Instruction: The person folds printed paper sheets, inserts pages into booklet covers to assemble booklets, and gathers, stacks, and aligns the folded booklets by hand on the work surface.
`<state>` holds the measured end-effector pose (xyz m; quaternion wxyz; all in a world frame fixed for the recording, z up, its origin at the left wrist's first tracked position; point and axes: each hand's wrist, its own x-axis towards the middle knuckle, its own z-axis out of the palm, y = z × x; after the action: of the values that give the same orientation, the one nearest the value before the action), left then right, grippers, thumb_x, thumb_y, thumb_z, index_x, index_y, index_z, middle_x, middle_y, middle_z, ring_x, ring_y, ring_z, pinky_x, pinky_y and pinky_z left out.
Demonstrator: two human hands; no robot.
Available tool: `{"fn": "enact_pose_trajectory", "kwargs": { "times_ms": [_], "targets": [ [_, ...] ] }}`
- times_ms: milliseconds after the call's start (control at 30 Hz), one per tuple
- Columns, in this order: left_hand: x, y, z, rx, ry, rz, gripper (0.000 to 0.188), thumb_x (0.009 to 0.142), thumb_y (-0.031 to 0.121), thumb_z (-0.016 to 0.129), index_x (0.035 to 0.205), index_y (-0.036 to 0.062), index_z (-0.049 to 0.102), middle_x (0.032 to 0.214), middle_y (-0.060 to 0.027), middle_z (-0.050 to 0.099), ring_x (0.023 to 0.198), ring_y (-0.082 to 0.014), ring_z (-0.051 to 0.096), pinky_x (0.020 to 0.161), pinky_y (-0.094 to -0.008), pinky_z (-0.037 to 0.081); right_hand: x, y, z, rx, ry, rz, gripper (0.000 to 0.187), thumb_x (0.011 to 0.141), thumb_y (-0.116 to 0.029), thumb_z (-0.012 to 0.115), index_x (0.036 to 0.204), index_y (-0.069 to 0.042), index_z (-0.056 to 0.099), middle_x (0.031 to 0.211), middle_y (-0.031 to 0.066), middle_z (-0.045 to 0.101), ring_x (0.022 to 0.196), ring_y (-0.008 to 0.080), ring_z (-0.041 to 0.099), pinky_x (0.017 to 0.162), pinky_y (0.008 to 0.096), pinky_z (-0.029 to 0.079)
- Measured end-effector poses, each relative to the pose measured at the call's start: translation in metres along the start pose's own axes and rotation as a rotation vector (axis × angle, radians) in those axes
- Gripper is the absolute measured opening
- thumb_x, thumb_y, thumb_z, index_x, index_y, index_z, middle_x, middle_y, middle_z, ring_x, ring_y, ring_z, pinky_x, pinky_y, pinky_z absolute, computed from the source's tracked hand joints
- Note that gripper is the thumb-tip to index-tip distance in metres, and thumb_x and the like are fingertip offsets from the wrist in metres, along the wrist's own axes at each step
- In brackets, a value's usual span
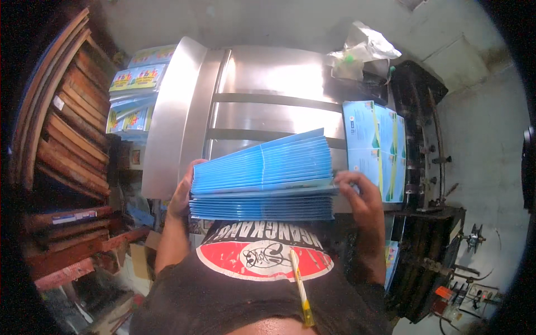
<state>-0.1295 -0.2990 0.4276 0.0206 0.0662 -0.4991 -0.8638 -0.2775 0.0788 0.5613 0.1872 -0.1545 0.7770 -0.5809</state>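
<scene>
A thick stack of blue printed booklets or folded sheets (262,167) is held up in front of my chest. Its upper layers fan out, while the lower ones lie tightly packed. My left hand (181,190) grips the stack's left end, with its fingers partly hidden behind the layers. At the right end my right hand (360,192) has curled fingers, thumb and fingertips pinching the edge of a layer about where the fanned and packed parts meet.
Beyond the stack spreads a shiny metal work surface (268,70) with dark crossbars. Blue printed sheets (360,134) lie on its right, near dark machinery (416,134). A clear plastic bag (365,47) sits at the back. Wooden boards (72,128) and colourful printed packs (137,78) stand left.
</scene>
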Motion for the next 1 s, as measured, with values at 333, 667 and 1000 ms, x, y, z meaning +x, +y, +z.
{"fn": "enact_pose_trajectory", "kwargs": {
  "times_ms": [333, 667, 1000],
  "targets": [
    [0.006, 0.002, 0.003, 0.041, -0.095, 0.06, 0.073, 0.091, 0.067, 0.05, 0.128, 0.0046, 0.046, 0.142, -0.0216, 0.044, 0.13, -0.0315, 0.045, 0.109, -0.0461, 0.038, 0.024, -0.005, -0.024, 0.101, 0.415, -0.388, 0.024, 0.094, -0.024, 0.065, 0.087, -0.001, 0.063, 0.12, 0.0189, 0.063, 0.117, 0.0314, 0.059, 0.104, 0.0485, 0.042],
    [0.005, -0.003, 0.016, -0.022, -0.069, 0.104, 0.059, 0.1, 0.058, 0.039, 0.094, 0.0034, 0.062, 0.104, -0.02, 0.067, 0.119, -0.0352, 0.053, 0.108, -0.0512, 0.036, 0.085, -0.007, -0.047, 0.283, 0.263, -0.674, 0.012, 0.095, -0.014, 0.06, 0.091, -0.004, 0.064, 0.115, 0.0215, 0.065, 0.107, 0.0285, 0.065, 0.092, 0.041, 0.052],
    [0.013, -0.023, -0.038, 0.208, 0.452, 0.169, 0.043, 0.103, 0.042, 0.042, 0.102, 0.003, 0.059, 0.098, -0.0148, 0.067, 0.088, -0.0208, 0.063, 0.084, -0.0367, 0.051, 0.102, 0.126, -0.001, 0.507, -0.266, 0.047, 0.029, 0.094, -0.029, 0.066, 0.097, -0.001, 0.064, 0.093, 0.0149, 0.071, 0.091, 0.0236, 0.068, 0.088, 0.0391, 0.053]
  ]
}}
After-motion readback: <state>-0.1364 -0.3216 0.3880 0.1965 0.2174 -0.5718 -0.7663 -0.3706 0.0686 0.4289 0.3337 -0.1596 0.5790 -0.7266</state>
